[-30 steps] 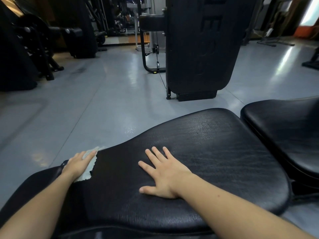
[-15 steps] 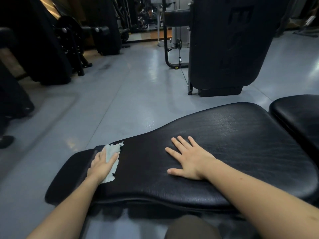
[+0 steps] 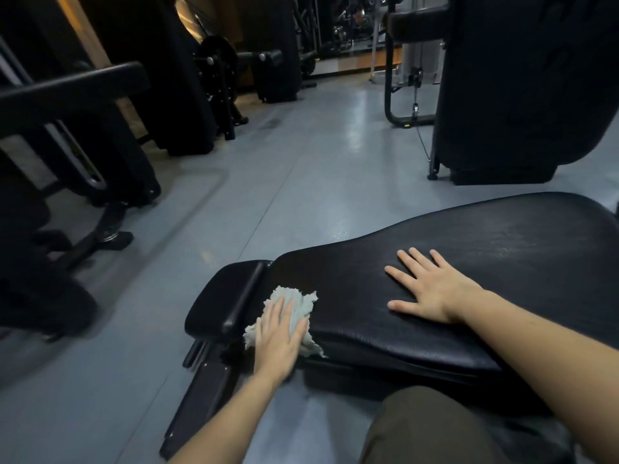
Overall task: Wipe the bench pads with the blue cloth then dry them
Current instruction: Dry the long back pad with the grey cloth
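The cloth (image 3: pixel 290 308) lies crumpled on the narrow end of the long bench pad (image 3: pixel 469 279), right at the gap where that pad meets the small end pad (image 3: pixel 217 303). My left hand (image 3: pixel 279 336) lies flat on top of the cloth with fingers straight, pressing it down rather than gripping it; part of the cloth hangs over the pad's near edge. Further along the same pad, away from the cloth, my right hand (image 3: pixel 432 289) rests palm down, fingers spread, holding nothing. My knee (image 3: pixel 422 426) shows below the pad. Beyond the pad, grey floor (image 3: pixel 301 182) and a dark machine (image 3: pixel 522 82).
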{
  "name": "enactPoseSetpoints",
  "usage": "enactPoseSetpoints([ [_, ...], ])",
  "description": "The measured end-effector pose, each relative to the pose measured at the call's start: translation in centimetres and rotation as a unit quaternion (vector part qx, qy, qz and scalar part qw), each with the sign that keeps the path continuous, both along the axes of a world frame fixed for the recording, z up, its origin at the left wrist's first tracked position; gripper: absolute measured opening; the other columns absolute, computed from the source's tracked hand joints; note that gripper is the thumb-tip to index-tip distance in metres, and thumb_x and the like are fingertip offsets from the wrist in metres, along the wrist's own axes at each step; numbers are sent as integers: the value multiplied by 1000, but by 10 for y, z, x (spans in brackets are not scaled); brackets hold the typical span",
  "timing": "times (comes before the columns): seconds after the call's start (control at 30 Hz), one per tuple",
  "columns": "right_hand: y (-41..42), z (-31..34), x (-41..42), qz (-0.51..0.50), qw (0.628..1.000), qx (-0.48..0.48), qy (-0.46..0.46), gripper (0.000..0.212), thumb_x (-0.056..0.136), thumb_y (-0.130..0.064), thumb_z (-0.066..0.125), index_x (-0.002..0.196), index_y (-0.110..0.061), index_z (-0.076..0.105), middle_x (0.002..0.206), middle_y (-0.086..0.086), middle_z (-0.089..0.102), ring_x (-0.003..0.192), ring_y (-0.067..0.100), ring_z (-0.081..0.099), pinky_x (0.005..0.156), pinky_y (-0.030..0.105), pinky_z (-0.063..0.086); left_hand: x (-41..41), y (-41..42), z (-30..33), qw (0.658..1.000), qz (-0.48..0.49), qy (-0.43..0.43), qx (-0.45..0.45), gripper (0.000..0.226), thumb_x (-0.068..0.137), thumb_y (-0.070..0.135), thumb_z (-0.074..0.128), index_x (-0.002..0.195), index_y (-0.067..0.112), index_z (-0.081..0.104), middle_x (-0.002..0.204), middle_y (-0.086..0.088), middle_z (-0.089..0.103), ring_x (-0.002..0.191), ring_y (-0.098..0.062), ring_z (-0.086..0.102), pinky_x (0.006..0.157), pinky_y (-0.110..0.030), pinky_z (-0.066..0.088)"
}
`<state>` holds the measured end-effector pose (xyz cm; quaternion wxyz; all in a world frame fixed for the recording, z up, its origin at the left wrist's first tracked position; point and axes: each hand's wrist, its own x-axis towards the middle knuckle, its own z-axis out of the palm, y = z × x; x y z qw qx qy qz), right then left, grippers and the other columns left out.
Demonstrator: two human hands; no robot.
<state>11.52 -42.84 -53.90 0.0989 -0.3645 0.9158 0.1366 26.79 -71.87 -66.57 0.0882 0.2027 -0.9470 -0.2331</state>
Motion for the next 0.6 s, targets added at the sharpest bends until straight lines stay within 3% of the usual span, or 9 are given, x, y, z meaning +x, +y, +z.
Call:
enactPoseSetpoints([
  [0.17,2,-2,0,3,1000,-1,1,115,58,-88,-20,159,-34,-9,167,8,-16,154,25,-16,123,50,-6,0,46,11,998,-38,40,-13,81,87,77,-2,155,39,20,164,20,13,151,-2,-2,114,-19,-20],
  [0.33,1,-3,-2,3,1000,-6,-1,128,46,-91,-32,159,-35,-10,167,8,-15,154,25,-16,124,50,-5,-11,100,37,991,-118,56,0,84,83,78,-7,155,43,21,164,20,13,152,-2,-1,123,-34,-5],
  [0.6,3,-6,-1,1,1000,-16,5,128,46,-89,-36,159,-35,-9,167,8,-15,154,24,-17,124,49,-6,-30,98,45,965,-251,60,-48,56,103,56,18,156,38,24,164,20,16,151,-1,5,124,-29,3],
])
